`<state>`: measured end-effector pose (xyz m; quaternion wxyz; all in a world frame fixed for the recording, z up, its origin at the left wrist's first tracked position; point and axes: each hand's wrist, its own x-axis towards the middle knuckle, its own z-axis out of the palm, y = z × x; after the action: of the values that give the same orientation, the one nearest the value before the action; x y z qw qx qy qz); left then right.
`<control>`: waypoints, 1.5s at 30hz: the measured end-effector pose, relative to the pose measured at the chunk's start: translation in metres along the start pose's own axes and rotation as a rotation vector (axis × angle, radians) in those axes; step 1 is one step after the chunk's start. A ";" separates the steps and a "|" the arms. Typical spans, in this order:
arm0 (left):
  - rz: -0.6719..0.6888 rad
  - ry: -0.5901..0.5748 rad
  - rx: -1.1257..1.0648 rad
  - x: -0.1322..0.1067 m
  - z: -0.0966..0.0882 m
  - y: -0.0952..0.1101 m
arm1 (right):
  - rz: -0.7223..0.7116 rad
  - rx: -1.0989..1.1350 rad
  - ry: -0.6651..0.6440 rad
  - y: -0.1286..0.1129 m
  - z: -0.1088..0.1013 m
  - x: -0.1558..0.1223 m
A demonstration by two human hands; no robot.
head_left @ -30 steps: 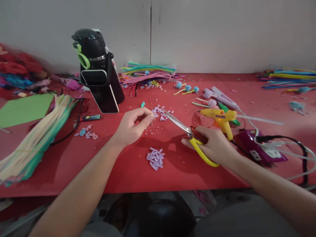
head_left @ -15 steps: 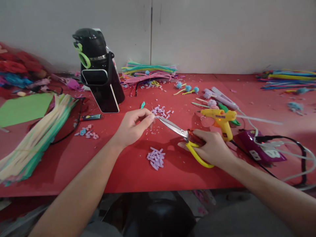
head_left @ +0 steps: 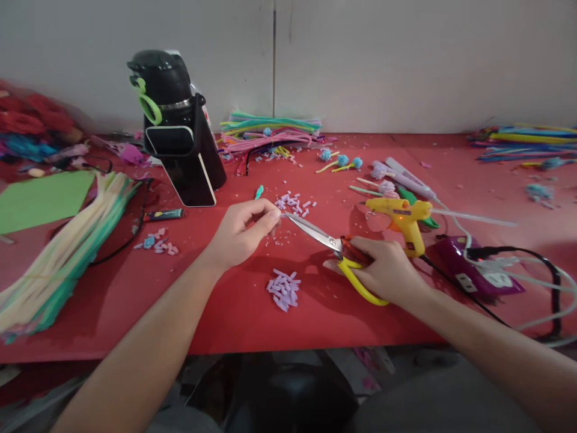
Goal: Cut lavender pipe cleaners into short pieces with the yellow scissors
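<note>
My right hand (head_left: 383,267) grips a pair of scissors (head_left: 349,264) with yellow and red handles. The blades look closed or nearly so, and their tip points left to the fingertips of my left hand (head_left: 247,231). Thumb and forefinger of that hand are pinched together over something too small to make out, right at the scissor tip. Behind the fingertips lie scattered short lilac pieces (head_left: 295,203). A denser pile of lilac pieces (head_left: 283,289) sits on the red table (head_left: 238,325) in front of my hands.
A yellow hot glue gun (head_left: 403,219) lies by my right hand, near a purple power strip (head_left: 478,267) with cables. At the back left stand a black bottle (head_left: 169,84) and a phone (head_left: 193,180). Pipe cleaner bundles (head_left: 72,252) lie at the left, back and right.
Both hands and the scissors hold almost the same pose. The whole view has shifted very slightly.
</note>
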<state>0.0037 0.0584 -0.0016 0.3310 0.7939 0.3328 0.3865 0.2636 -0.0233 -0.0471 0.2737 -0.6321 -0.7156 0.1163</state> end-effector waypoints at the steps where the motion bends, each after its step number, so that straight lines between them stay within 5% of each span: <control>1: 0.001 -0.004 -0.005 0.000 0.000 0.000 | 0.000 0.000 -0.002 0.000 0.000 0.000; 45: -0.060 -0.032 -0.056 0.000 0.006 -0.003 | 0.010 0.035 -0.066 -0.001 -0.002 0.003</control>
<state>0.0077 0.0582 -0.0064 0.3697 0.7803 0.3400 0.3727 0.2634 -0.0212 -0.0440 0.2604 -0.6266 -0.7189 0.1508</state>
